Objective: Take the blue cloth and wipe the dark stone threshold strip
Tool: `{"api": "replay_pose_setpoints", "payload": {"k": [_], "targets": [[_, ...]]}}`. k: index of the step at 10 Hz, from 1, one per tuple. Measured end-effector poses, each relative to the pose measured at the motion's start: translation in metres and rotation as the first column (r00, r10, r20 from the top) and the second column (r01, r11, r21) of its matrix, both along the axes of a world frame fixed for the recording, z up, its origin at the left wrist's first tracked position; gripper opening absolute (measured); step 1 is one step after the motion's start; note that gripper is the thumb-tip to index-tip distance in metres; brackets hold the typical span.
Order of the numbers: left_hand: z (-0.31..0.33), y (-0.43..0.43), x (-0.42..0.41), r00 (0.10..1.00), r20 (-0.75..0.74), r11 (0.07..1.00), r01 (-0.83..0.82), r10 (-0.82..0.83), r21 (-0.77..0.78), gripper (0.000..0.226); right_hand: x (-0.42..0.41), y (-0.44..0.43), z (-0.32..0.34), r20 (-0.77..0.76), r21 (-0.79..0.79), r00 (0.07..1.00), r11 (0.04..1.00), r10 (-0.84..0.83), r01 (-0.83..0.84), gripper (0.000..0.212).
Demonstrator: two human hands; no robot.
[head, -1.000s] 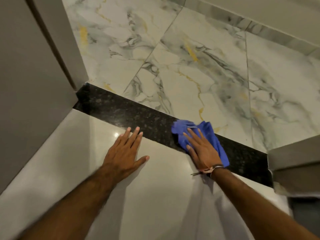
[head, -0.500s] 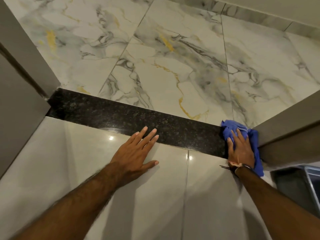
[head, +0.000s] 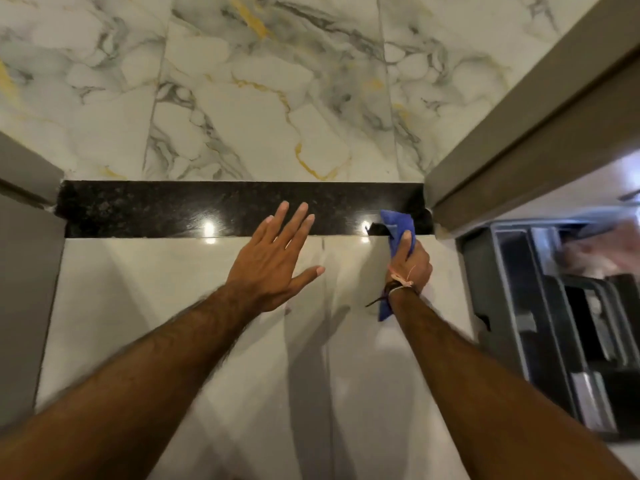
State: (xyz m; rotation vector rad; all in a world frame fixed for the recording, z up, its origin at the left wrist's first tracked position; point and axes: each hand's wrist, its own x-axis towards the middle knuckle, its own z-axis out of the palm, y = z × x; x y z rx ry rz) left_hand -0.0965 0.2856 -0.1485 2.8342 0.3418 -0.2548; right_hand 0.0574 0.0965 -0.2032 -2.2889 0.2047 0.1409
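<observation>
The dark speckled stone threshold strip runs across the doorway between the marble floor and the plain glossy tiles. My right hand is closed around the bunched blue cloth, whose upper end lies on the strip's right end near the door frame; a tail of cloth shows below my wrist. My left hand is spread with fingers apart, its fingertips over the strip's near edge around the middle; whether the palm touches the tile is unclear.
Grey door frames stand at the left and right ends of the strip. A dark tray-like container sits on the floor at the right. White marble tiles with gold veins lie beyond the strip.
My right hand went with the cloth from the strip's middle to its right end, then bunched it into a fist. The view swung to face the doorway squarely. My left hand stayed spread.
</observation>
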Motion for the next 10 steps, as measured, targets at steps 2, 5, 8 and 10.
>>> {"api": "replay_pose_setpoints", "payload": {"k": [2, 5, 8, 10], "targets": [[0.086, -0.083, 0.044, 0.959, -0.010, 0.957, 0.281, -0.282, -0.074, 0.089, -0.024, -0.090, 0.110, -0.026, -0.042, 0.968, 0.967, -0.251, 0.250, 0.052], [0.080, -0.213, 0.126, 0.779, -0.006, 0.778, 0.626, -0.626, 0.059, 0.089, -0.041, -0.251, 0.138, 0.233, -0.238, 0.972, 0.968, -0.018, 0.075, 0.045], [0.003, -0.256, 0.154, 0.700, -0.198, 0.667, 0.714, -0.686, 0.212, 0.101, -0.056, -0.281, 0.032, -0.219, -0.463, 0.881, 0.750, 0.420, -0.473, 0.083], [0.069, -0.244, 0.131, 0.772, -0.217, 0.762, 0.631, -0.598, 0.145, 0.099, -0.067, -0.285, 0.072, -0.365, -0.417, 0.850, 0.750, 0.379, -0.514, 0.084]]}}
